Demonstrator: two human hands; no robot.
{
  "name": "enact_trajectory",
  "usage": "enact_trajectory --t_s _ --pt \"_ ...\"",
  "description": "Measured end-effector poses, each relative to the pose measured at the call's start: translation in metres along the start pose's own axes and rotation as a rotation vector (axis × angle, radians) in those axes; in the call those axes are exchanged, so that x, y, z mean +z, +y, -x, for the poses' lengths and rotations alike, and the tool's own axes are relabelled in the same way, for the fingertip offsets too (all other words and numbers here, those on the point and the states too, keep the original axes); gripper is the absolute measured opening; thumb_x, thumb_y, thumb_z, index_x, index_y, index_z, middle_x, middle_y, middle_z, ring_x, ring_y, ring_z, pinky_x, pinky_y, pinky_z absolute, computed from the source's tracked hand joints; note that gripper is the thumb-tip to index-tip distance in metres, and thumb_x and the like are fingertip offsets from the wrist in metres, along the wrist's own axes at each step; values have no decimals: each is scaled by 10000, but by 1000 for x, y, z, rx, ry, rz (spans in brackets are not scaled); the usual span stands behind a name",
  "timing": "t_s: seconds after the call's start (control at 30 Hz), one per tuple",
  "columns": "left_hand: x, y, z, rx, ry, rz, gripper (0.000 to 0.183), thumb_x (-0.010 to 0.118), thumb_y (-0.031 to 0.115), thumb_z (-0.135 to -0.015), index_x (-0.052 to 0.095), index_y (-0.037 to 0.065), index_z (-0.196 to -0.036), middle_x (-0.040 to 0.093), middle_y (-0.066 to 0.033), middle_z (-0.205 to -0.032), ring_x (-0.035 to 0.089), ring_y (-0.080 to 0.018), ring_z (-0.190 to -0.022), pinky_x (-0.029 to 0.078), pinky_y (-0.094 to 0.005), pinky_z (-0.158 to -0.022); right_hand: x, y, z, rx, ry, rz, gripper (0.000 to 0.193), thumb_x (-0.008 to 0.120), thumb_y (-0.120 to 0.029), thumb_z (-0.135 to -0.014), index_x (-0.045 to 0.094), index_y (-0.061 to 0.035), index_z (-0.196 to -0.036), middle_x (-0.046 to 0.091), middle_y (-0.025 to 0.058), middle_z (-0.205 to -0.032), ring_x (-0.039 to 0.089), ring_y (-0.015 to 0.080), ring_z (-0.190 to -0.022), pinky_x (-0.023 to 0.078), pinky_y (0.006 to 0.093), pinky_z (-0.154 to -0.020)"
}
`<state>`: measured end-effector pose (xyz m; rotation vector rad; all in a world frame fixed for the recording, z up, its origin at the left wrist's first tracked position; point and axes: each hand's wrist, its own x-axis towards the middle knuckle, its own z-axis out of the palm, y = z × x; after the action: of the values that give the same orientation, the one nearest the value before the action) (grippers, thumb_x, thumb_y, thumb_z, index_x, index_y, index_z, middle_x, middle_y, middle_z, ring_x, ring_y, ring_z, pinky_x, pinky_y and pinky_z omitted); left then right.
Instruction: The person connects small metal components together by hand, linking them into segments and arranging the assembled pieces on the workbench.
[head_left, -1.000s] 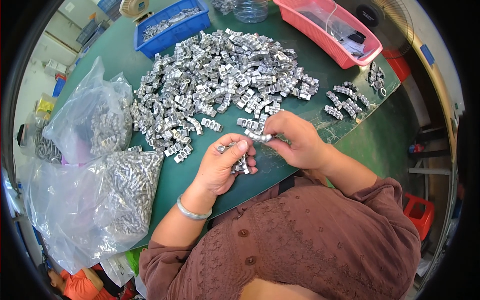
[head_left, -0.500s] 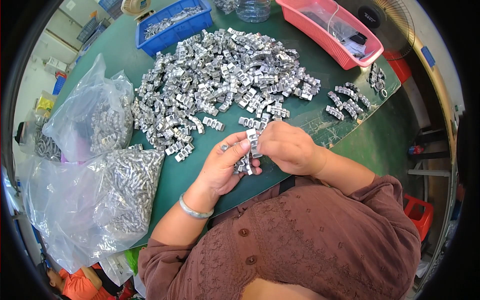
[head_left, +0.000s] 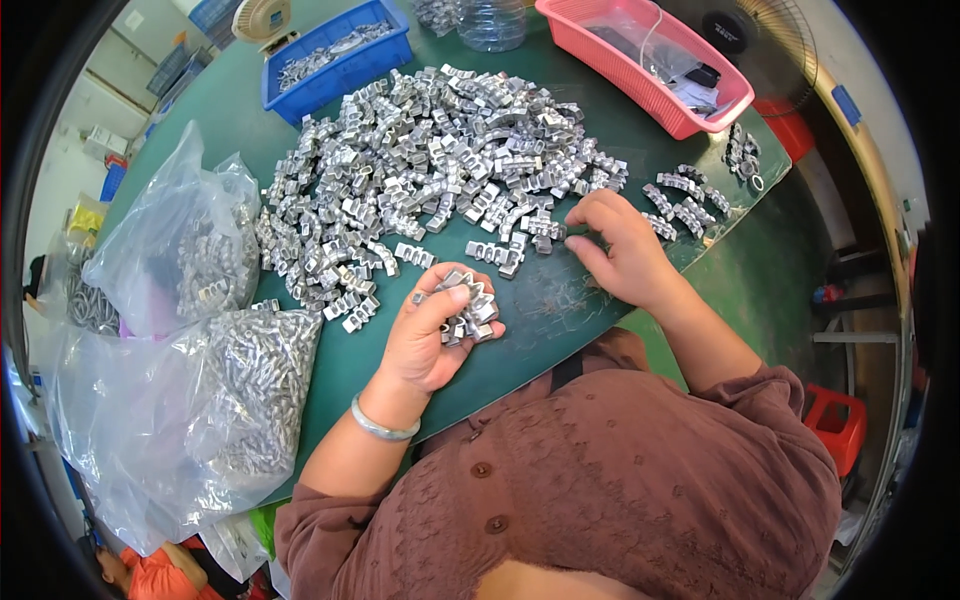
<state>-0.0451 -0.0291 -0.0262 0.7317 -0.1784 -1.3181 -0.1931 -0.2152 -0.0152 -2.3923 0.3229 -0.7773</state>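
Observation:
My left hand (head_left: 425,338) is closed around a small bunch of silvery, curved metal link pieces (head_left: 474,312), its thumb pressed on top of them. My right hand (head_left: 628,252) hovers at the right front of the big heap, thumb and bent fingers apart, with nothing visible between them. Just left of its fingertips lies a loose link piece (head_left: 545,232). The heap of similar metal link pieces (head_left: 420,165) spreads over the green table (head_left: 540,315). Several more link pieces (head_left: 692,212) lie apart from it, beyond my right hand.
Clear plastic bags (head_left: 125,400) of small metal parts fill the left side. A blue bin (head_left: 290,102) of parts and a pink basket (head_left: 610,70) stand at the back. Small dark rings (head_left: 742,152) lie near the right edge. A person in orange (head_left: 160,578) shows at lower left.
My right hand has left the pieces in my left hand and moved right, its fingers parting. My left hand has shifted slightly left, still holding the bunch. The whole view has shifted a little.

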Motion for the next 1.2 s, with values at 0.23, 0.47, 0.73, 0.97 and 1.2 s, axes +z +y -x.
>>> enact_trajectory --t_s 0.23,0.47,0.73,0.97,1.2 --pt "-6 -4 2 -12 -183 213 143 563 146 -796 503 89 -912 528 -138 -953 578 -248 -792 524 -376 -663 9 5 5 -24 -83 200 254 642 -66 -657 532 -32 -883 505 107 -869 495 289 -829 408 345 -705" --pt "-7 2 2 -4 -134 146 241 551 104 -777 505 112 -1013 530 -128 -918 567 -221 -747 506 -320 -593 7 -2 -2 120 -88 -19 188 629 -57 -683 535 -18 -841 520 94 -759 520 247 -698 419 334 -628" --pt "4 2 2 -35 38 -10 362 539 52 -764 469 38 -1119 561 -135 -869 585 -206 -687 510 -324 -584 3 -19 -5 185 -159 -321 180 618 -36 -717 532 5 -870 553 94 -744 544 167 -627 435 264 -572" --pt "7 -4 7 -38 8 -99 423 562 50 -749 439 16 -1152 560 -129 -862 583 -205 -678 505 -322 -586 7 -34 -4 90 -211 -366 169 608 7 -713 542 5 -869 566 72 -796 552 141 -660 447 245 -597" --pt "8 1 4 -37 65 -141 415 553 75 -740 443 33 -1138 553 -131 -848 551 -216 -658 478 -334 -554 12 -35 -12 53 -204 -392 173 618 19 -694 541 -3 -848 555 68 -785 548 147 -656 444 250 -591"
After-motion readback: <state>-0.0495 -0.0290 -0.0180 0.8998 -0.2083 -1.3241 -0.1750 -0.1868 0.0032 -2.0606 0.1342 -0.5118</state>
